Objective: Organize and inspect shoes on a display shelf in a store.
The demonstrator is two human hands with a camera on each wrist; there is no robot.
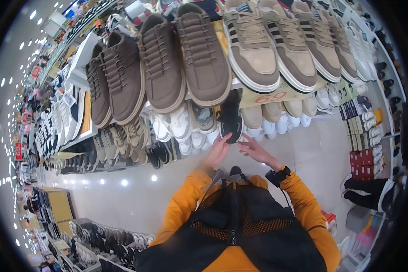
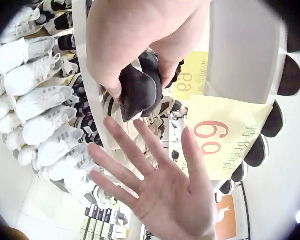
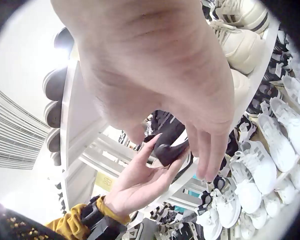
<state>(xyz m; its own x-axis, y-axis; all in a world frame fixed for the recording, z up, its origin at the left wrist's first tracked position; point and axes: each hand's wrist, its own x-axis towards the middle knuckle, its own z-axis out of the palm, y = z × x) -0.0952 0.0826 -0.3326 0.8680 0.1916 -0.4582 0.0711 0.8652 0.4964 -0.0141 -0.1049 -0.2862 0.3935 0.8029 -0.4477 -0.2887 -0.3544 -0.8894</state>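
A black shoe (image 1: 230,120) points toe-down among the shoes on the lower shelf in the head view. My left hand (image 1: 218,150) grips it at the toe, and in the left wrist view its thumb and fingers lie on either side of the black shoe (image 2: 140,90). From the right wrist view, the left hand (image 3: 145,182) cups the dark toe from below. Just to the right, my right hand (image 1: 257,152) is held with its fingers spread. In the left wrist view the right hand (image 2: 175,200) shows its bare palm, apart from the shoe.
Brown shoes (image 1: 161,68) and beige striped shoes (image 1: 254,45) line the upper shelf above the hands. A yellow price sign (image 1: 269,94) hangs at the shelf edge. White shoes (image 1: 180,122) fill the lower row. A person's dark-clothed legs (image 1: 367,192) are at right.
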